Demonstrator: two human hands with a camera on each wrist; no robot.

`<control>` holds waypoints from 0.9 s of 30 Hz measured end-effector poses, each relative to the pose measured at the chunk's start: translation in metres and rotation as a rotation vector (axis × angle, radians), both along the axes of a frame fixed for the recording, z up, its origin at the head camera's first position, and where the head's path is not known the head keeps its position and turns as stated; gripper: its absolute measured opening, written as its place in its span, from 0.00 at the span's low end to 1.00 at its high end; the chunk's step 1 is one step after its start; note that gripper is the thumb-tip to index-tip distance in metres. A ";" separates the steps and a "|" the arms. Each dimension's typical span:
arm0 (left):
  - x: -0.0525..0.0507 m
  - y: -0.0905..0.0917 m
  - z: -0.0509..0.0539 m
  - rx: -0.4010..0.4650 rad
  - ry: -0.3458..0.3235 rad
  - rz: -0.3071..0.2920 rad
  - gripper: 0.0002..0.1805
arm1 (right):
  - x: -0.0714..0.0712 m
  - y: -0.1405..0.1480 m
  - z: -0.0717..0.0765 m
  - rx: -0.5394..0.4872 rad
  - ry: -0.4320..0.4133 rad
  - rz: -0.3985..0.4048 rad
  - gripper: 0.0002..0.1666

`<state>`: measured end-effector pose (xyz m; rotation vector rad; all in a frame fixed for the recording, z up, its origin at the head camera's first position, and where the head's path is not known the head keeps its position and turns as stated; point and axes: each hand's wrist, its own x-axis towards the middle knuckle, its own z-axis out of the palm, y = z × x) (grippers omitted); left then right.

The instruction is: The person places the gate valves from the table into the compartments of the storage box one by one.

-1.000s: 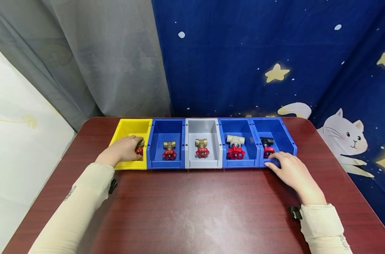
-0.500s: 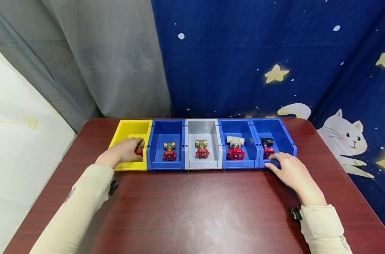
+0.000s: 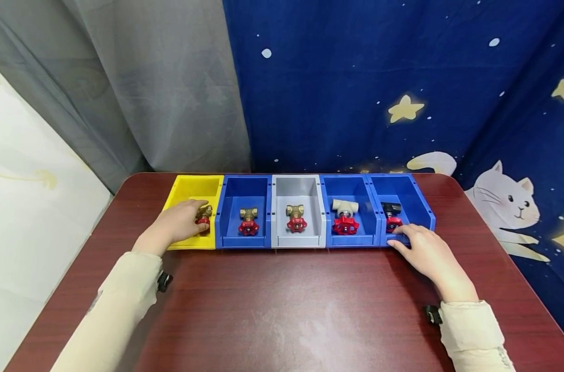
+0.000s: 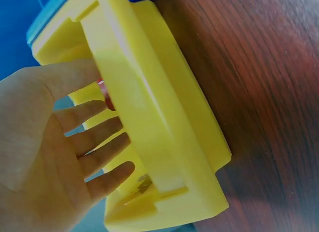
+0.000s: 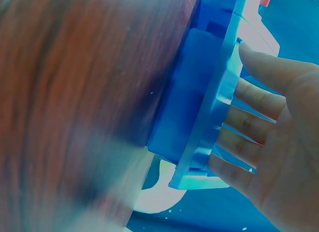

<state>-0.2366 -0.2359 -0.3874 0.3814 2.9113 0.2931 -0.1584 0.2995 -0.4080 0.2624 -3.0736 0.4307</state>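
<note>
My left hand [image 3: 179, 222] reaches over the yellow bin [image 3: 199, 181], its fingers spread in the left wrist view, beside a brass valve with a red handwheel [image 3: 203, 219]. Part of that valve is behind the hand, and I cannot tell whether they touch. At the far right, my right hand [image 3: 428, 250] lies at the front lip of the end blue bin [image 3: 395, 182]. Its fingers [image 5: 249, 122] extend over the lip into the bin, the thumb near the rim. Close to the fingertips sits a black valve with a red handwheel [image 3: 392, 216].
Between these bins stand a blue bin [image 3: 247, 183] with a brass valve [image 3: 248, 221], a grey bin [image 3: 295, 182] with another brass valve [image 3: 296, 218], and a blue bin [image 3: 344, 182] with a white valve [image 3: 345, 217]. The row lies along the back of a dark red table [image 3: 291, 299].
My left hand has drawn back slightly to the left, and more of the brass valve in the yellow bin shows. The right hand stays where it was.
</note>
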 end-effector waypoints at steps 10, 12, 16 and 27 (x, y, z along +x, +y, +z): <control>0.023 -0.002 0.012 0.004 0.143 0.039 0.32 | -0.002 -0.003 0.003 0.005 -0.021 0.002 0.27; 0.028 -0.001 0.014 0.011 0.180 0.047 0.32 | -0.002 -0.003 0.006 0.003 -0.033 -0.004 0.28; 0.038 0.003 0.015 0.031 0.249 0.069 0.31 | -0.001 -0.004 0.016 -0.006 -0.050 -0.032 0.31; 0.067 0.034 0.010 0.105 0.497 0.057 0.36 | 0.005 -0.028 0.049 -0.042 0.122 0.043 0.25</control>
